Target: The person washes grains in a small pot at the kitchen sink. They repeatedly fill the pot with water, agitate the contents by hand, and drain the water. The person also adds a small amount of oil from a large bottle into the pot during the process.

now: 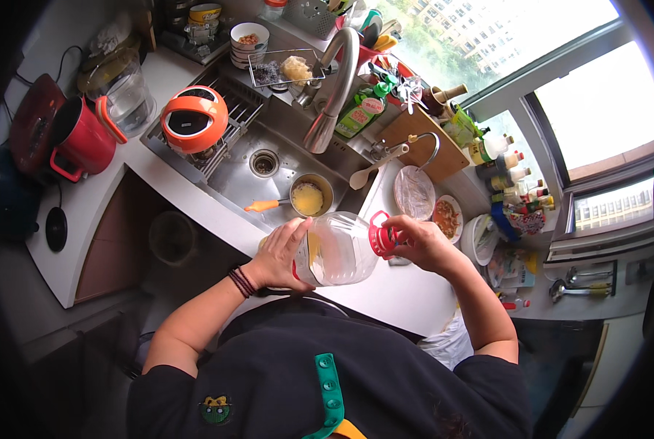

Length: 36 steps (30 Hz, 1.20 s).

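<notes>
I hold a large clear plastic jug (pixel 340 252) tilted on its side over the counter's front edge. My left hand (pixel 283 255) spreads around its base end. At the other end, the fingers and thumb of my right hand (pixel 426 244) grip the red cap (pixel 383 240) at the neck, where a red carrying loop also shows. Just beyond the jug, a small saucepan (pixel 308 196) with an orange handle (pixel 264 205) stands in the steel sink (pixel 239 170). Something yellow lies inside the pan.
The faucet (pixel 335 93) arches over the sink. An orange appliance (pixel 194 119) sits on the rack at left, beside a red pot (pixel 83 134). To the right are a wrapped plate (pixel 413 192), a plate of food (pixel 447 217), a pale spoon (pixel 362 178) and several bottles (pixel 505 164).
</notes>
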Available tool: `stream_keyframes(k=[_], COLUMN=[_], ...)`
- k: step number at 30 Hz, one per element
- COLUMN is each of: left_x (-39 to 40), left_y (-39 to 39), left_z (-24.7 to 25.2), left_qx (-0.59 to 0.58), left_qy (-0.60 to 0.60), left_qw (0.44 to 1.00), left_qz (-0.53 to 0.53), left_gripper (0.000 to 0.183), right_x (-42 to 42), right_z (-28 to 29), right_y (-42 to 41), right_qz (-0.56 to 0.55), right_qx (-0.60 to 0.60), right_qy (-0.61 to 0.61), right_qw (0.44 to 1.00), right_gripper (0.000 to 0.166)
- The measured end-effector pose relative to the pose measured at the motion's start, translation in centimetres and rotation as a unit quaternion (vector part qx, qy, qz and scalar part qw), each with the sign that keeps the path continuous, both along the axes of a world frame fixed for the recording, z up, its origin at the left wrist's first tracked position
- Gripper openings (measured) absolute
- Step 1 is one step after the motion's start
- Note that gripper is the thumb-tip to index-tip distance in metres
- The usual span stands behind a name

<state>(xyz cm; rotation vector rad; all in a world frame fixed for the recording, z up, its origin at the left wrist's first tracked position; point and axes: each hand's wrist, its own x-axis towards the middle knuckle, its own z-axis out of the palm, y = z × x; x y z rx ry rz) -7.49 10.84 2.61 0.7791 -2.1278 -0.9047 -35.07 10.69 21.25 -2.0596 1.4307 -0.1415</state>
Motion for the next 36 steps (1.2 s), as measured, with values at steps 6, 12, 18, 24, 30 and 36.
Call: stream_keyframes(k=[6,12,18,24,30,36], left_x=[0.3,0.8,-0.1,-1.5,-0.7,-2.3], left_y=[-0.7,-1.8,-2.1,-1.2,-1.2,-0.8], left_z=[-0.5,-0.9,-0.5,-0.4,-0.3,0.2], left_qx=[0.009,0.021,0.018,-0.008,-0.038,-0.087], left_qy=[0.01,0.017,0.031,-0.015,-0.019,-0.011], left_qw=[1.0,0.999,0.999,1.0,0.997,0.994], left_qz=[-0.021,-0.04,-0.04,-0.023,-0.061,-0.071], left_gripper=[0.124,0.124,0.121,0.122,0.125,0.124], right_x=[0.8,2.0,1.7,1.0,1.7,2.2], right_z=[0.4,0.6,-1.4,-1.3,-2.7,-4.3], right_y=[-0.6,-0.1,0.7,2.7,6.1,8.3], right_qz=[0.004,-0.058,-0.097,-0.337,-0.382,-0.474], right_qx=[0.018,0.001,-0.064,0.14,0.107,-0.001], right_qy=[0.166,0.085,0.065,-0.052,-0.171,-0.125], right_qw=[0.986,0.995,0.991,0.929,0.902,0.871], right_gripper=[0.045,0.041,0.029,0.036,0.038,0.03])
